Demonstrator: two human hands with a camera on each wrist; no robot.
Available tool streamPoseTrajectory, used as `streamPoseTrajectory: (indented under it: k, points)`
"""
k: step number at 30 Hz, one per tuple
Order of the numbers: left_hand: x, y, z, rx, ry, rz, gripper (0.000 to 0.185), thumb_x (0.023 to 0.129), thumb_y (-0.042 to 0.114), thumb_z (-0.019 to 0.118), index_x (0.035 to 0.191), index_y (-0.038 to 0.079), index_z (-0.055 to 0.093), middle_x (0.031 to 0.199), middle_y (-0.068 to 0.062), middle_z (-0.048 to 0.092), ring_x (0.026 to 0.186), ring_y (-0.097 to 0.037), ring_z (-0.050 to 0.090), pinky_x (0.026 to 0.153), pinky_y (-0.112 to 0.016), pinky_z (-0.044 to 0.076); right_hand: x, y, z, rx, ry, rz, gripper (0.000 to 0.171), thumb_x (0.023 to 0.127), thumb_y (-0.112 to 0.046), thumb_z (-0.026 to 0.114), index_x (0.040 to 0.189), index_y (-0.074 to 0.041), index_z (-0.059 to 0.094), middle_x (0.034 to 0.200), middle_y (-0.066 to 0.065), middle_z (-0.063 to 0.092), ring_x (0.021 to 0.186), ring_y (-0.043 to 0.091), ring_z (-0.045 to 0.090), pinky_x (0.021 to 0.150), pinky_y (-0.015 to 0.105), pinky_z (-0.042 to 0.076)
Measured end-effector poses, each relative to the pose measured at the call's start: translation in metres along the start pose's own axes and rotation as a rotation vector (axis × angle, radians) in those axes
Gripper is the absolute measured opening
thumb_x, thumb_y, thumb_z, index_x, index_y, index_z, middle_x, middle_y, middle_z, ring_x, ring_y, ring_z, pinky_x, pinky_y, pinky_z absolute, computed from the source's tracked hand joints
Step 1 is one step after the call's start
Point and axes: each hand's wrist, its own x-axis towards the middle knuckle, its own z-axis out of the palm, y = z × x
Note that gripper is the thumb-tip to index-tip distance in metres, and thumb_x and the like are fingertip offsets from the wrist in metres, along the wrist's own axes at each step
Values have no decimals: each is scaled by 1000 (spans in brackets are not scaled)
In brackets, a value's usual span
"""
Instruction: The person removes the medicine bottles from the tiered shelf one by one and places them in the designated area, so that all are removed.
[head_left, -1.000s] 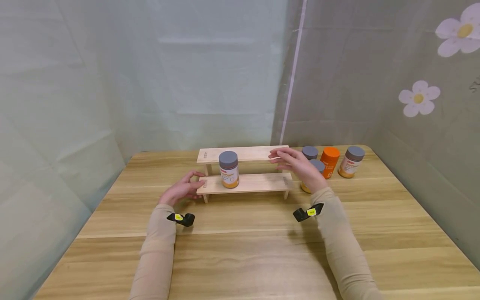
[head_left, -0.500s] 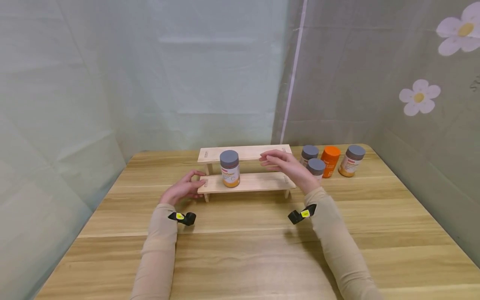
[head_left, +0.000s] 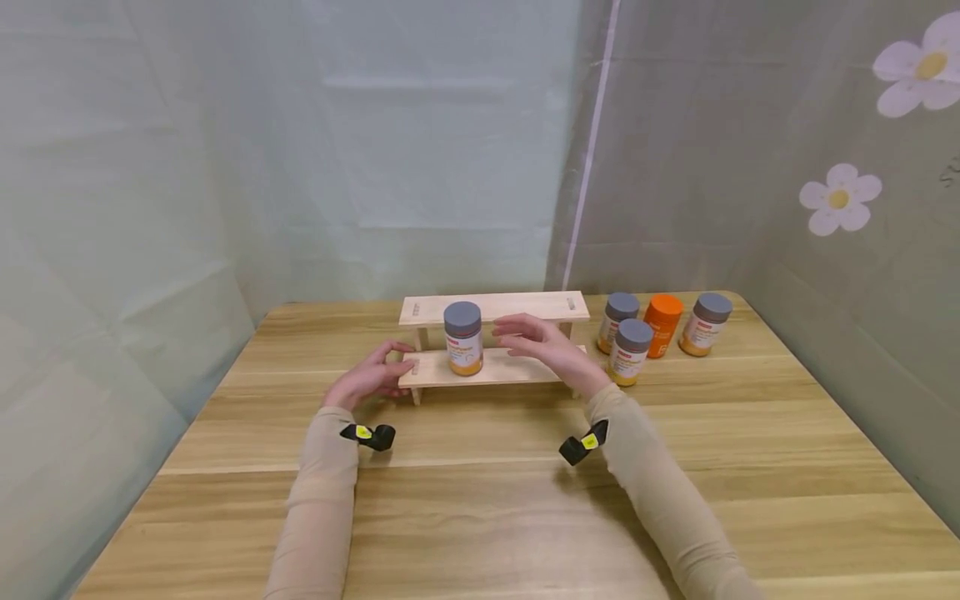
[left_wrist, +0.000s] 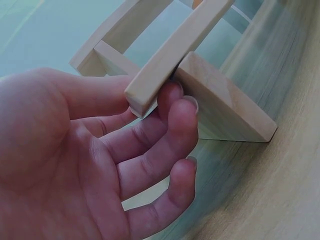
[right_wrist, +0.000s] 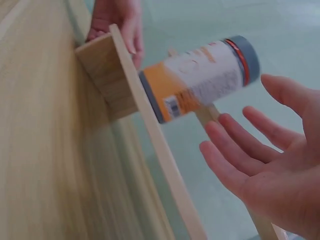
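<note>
A two-tier wooden shelf [head_left: 525,368] stands on the table, and my left hand [head_left: 367,380] pinches the left end of its lower board. In the left wrist view the thumb lies on one face of the board [left_wrist: 170,55], with curled fingers [left_wrist: 182,120] at the other. On the lower tier stands an upright supplement bottle [head_left: 464,340] with a grey lid, white label and orange base. My right hand [head_left: 551,348] hovers just right of this bottle, over the lower board. Its fingers are spread and slightly bent, apart from the bottle in the right wrist view.
Right of the shelf stand two grey-lidded bottles, a back one [head_left: 611,335] and a front one [head_left: 628,354]. Beside them are an orange bottle [head_left: 662,329] and another grey-lidded bottle [head_left: 703,327]. Curtains [head_left: 420,167] hang behind the wooden table [head_left: 465,500].
My right hand has moved left, from the upper board's right end to beside the bottle on the lower tier. My left hand keeps its hold on the shelf.
</note>
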Motion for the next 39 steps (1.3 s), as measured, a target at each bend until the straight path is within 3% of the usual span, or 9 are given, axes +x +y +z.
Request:
streamPoseTrajectory:
  k: [4,13,21,31,39]
  points:
    - [0,0,-1,7,7,-4,48,101,26,51,140,7,30,126,-27,54,79,-13,64,74,-28,50,7,1,12,14,42,-17,45,97,-18,59,140,-16,48,142,11,52,133,27,49,110,42,40]
    - [0,1,0,3,-6,1,49,101,25,51,140,5,29,117,-21,56,75,-13,63,72,-29,50,21,1,33,71,133,-24,48,94,-9,62,140,-12,48,143,14,50,135,30,46,114,45,34]
    - [2,1,-1,4,-9,14,48,101,23,51,139,4,29,104,-13,58,72,-12,61,71,-28,50,24,1,46,98,138,-5,58,91,-9,66,143,-15,43,148,13,45,138,32,42,114,47,32]
    - [1,1,0,2,-3,21,46,101,21,50,138,4,29,95,-6,62,70,-11,63,70,-28,52,30,-3,67,41,157,-17,65,89,-6,67,146,-14,37,149,15,42,138,34,41,113,49,34]
    - [1,0,-1,-7,-9,25,46,101,20,50,138,3,29,93,-4,63,69,-12,63,69,-28,51,33,0,77,-28,188,-67,68,87,-6,70,146,-13,36,146,17,43,133,35,46,106,48,43]
